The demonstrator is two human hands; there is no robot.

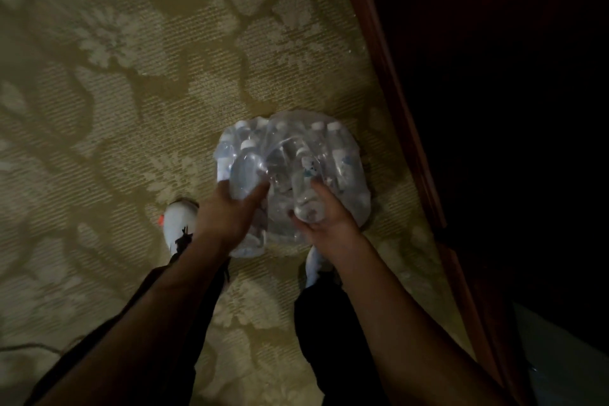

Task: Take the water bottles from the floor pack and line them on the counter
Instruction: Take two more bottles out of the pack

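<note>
A shrink-wrapped pack of clear water bottles [333,155] with white caps stands on the patterned carpet, its plastic torn open on the near side. My left hand [227,211] grips one bottle [245,171] at the pack's left side, fingers around its lower body. My right hand [324,224] holds a second bottle [304,188] by its base, tilted with the cap pointing away from me. Both bottles are still within the pack's outline. The counter is not in view.
A dark wooden cabinet base with a reddish edge [395,82] runs diagonally along the right of the pack. My two feet in white shoes [176,224] stand on the beige floral carpet [131,76] just behind the pack.
</note>
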